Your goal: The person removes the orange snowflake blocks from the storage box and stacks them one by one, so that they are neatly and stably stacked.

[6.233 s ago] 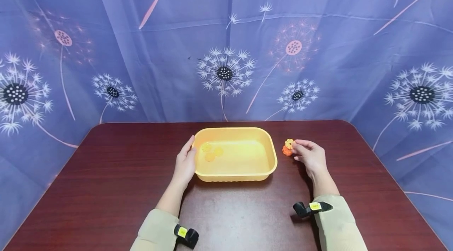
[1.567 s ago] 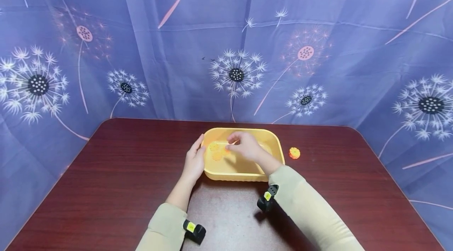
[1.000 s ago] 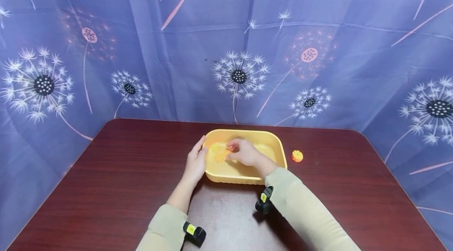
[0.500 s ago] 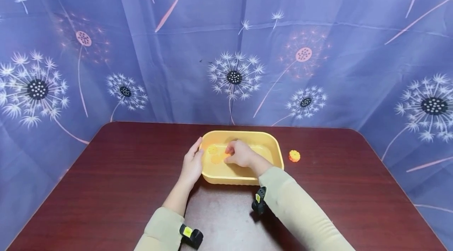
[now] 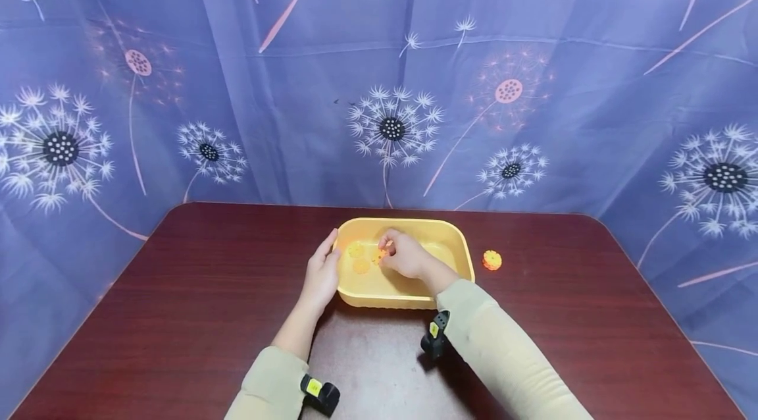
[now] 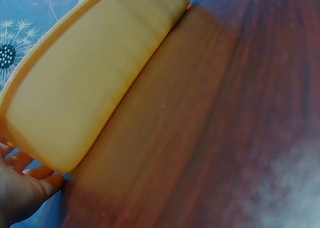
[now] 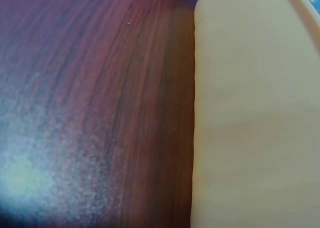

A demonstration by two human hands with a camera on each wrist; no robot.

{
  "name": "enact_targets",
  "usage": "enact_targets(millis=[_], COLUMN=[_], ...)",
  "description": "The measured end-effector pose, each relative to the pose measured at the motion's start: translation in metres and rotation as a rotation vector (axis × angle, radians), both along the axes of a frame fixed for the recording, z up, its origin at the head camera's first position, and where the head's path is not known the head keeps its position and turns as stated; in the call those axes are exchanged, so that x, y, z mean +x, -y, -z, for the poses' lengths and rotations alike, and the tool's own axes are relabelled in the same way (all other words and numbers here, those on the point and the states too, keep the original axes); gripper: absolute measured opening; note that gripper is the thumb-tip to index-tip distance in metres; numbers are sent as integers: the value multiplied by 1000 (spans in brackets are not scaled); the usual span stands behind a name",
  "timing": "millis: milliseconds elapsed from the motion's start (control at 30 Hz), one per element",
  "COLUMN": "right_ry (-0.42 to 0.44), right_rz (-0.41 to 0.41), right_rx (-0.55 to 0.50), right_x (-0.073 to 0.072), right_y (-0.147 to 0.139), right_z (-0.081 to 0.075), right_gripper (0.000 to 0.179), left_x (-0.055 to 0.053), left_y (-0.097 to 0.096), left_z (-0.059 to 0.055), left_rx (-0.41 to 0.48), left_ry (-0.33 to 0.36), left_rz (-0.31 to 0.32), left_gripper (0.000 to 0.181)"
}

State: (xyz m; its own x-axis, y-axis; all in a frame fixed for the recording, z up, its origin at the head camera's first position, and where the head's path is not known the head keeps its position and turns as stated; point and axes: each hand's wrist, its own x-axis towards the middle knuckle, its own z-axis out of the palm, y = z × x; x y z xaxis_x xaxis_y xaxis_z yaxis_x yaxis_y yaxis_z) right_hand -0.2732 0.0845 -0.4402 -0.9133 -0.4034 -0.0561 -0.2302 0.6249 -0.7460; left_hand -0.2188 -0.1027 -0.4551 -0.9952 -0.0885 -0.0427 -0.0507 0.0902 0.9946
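Note:
A yellow plastic bin (image 5: 387,303) sits on the table. My left hand (image 5: 320,278) lies along the outside of its left end. In the left wrist view, the left fingers (image 6: 50,184) touch the outer wall by a corner. Inside the bin, my right hand (image 5: 408,257) holds an orange flower-shaped disc (image 5: 378,255) at its thumb and index fingertips; the fingers partly cover it. Beside it on the bin floor lie a yellow flower disc (image 5: 356,249) and a light orange one (image 5: 360,266). The right wrist view catches only the bin's outer wall (image 7: 255,102) and the table.
On the dark wooden table (image 5: 225,288), to the right of the bin, stands a small stack of orange and yellow flower discs (image 5: 492,260). A blue curtain (image 5: 296,110) with dandelion prints hangs behind the table and at both sides.
My right hand has gone from the disc stack right of the bin into the bin. Lately its fingers shift slightly, showing more of the orange disc. The left hand stays against the bin.

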Motion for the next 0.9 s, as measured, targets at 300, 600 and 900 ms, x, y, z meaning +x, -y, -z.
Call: enact_targets(millis=[300, 600, 900], right_ry=[-17, 88, 128], right_rz=[-9, 13, 16], right_rx=[-35, -205, -302], right_x=[3, 8, 6], right_y=[-1, 0, -3], right_z=[3, -19, -13], right_gripper=[19, 22, 26], left_x=[2, -4, 0], left_y=[1, 1, 0], left_z=[5, -3, 2], left_rx=[-19, -13, -9], left_ry=[-28, -33, -13], left_rz=[-15, -5, -9], left_gripper=[47, 47, 47])
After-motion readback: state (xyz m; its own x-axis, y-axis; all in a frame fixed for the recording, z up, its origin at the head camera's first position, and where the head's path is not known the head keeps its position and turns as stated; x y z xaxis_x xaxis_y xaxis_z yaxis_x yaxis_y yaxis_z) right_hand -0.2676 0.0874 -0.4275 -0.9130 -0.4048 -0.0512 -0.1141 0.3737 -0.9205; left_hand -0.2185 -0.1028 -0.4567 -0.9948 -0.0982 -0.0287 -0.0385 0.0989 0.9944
